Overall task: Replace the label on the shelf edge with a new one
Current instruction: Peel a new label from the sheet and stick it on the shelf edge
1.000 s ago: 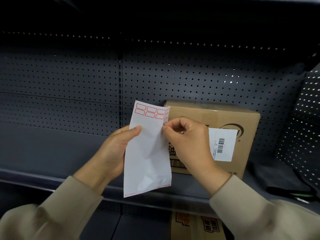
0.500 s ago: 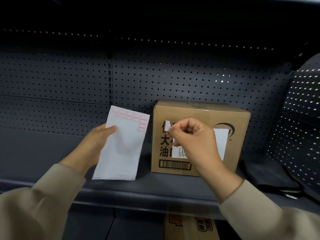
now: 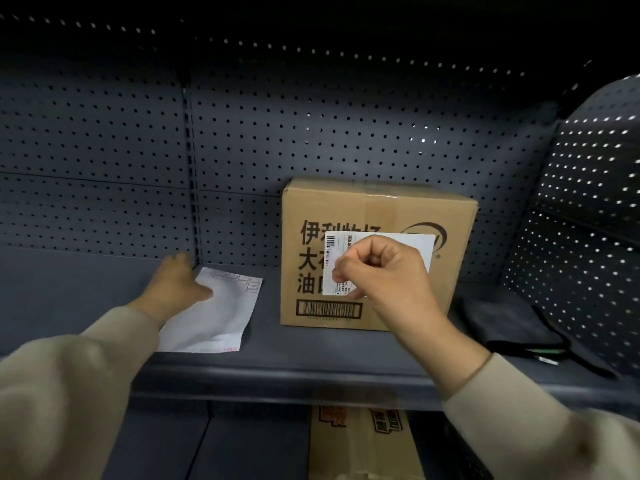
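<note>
A white label sheet (image 3: 214, 313) with red-outlined stickers along its far end lies flat on the grey shelf (image 3: 277, 379). My left hand (image 3: 173, 285) rests at the sheet's far left edge, thumb on top of the paper, the hand blurred. My right hand (image 3: 377, 275) hovers in front of the cardboard box (image 3: 381, 206), fingers pinched together on a small peeled label. That label is hard to tell apart from the box's white shipping label (image 3: 420, 245) behind it. No old label shows on the shelf's front edge.
The perforated grey back panel (image 3: 311, 133) closes the shelf behind, with another perforated panel on the right. A black pouch (image 3: 512, 327) with a pen-like item lies at the right. A second cardboard box (image 3: 360, 441) sits on the level below.
My left hand has lowered the label sheet from in front of me down flat onto the shelf at the left. My right hand peeled a small label off and moved right, before the box.
</note>
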Action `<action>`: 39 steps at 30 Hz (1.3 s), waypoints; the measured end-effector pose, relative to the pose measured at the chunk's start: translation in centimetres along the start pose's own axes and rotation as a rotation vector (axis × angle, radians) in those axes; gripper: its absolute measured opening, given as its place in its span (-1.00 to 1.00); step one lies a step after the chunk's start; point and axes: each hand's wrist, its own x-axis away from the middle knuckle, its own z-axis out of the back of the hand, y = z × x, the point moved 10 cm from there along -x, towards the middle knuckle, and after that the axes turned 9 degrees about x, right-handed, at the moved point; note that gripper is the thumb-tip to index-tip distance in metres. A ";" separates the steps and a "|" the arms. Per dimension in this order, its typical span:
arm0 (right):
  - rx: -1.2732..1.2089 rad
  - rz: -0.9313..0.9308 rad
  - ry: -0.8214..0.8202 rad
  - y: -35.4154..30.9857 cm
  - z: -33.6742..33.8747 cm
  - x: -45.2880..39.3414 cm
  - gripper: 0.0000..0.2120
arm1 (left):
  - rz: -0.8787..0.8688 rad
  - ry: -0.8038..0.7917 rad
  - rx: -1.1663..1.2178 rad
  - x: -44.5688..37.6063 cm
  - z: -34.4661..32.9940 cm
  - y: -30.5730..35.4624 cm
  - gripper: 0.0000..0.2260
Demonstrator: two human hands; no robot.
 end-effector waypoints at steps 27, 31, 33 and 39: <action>0.049 0.075 0.054 1.8 3.2 3.5 -0.83 | -0.115 -0.009 1.088 17.9 -5.8 13.6 -0.89; 0.040 0.025 -0.026 2.8 3.2 4.5 -0.93 | -0.145 -0.050 1.071 18.8 -7.2 14.4 -0.84; 0.065 0.013 -0.017 3.4 3.7 4.9 -0.91 | -0.150 -0.075 1.062 19.3 -8.1 14.6 -0.85; 0.157 -0.036 0.001 5.7 5.2 5.6 -0.84 | -0.151 -0.108 0.975 20.1 -9.9 14.4 -0.82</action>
